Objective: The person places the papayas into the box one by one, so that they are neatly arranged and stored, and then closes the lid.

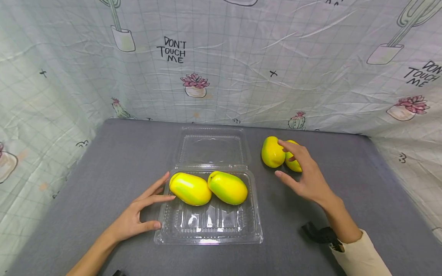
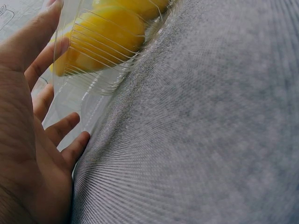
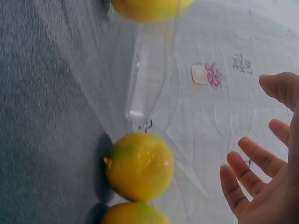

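Right hand, fingers spread and holding nothing, hovers over two mangoes near the tabletop's back edge

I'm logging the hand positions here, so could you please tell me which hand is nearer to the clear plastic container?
Left. The left hand touches the clear plastic container at its left edge. The right hand is off to its right, open over two loose mangoes.
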Motion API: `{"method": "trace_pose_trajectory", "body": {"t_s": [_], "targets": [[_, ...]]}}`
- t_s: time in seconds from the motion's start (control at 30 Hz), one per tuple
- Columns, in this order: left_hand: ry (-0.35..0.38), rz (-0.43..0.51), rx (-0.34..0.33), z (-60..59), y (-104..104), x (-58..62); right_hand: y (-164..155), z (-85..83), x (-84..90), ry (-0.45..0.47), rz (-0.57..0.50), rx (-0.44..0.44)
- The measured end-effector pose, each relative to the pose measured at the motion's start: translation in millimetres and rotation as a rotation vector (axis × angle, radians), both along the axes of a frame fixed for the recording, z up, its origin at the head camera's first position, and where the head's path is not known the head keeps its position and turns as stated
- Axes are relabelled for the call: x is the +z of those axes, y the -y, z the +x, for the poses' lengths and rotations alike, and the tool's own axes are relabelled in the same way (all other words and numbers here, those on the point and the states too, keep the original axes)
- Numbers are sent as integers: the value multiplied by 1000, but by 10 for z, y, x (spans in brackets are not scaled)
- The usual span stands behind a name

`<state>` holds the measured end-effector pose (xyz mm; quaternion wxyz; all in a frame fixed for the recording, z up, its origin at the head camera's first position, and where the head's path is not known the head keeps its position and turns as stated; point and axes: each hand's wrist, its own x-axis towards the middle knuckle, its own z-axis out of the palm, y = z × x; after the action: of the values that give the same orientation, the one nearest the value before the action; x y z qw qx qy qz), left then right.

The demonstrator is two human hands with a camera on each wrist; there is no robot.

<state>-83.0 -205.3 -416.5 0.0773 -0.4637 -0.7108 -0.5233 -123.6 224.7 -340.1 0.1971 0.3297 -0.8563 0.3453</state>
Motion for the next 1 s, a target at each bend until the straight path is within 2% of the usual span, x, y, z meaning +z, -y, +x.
{"method": "trace_pose_trajectory", "body": {"t_s": [0.13,0.2,0.57,0.83,1.0], "targets": [[3,-6,2,-1,8,6,25,71,151,12,-20,-37],[7,-8,2,-1,11,5,-7,71,165,15,-31,-55],[13,-6,4,3,-2,15,-254,41,115,39,-75,-126],[20,-14,8,13,-15,20,-583,-79,-103,76,-89,-205],[14,-18,18,26,-8,-1,-545,-33,-40,113,-99,-280]]}}
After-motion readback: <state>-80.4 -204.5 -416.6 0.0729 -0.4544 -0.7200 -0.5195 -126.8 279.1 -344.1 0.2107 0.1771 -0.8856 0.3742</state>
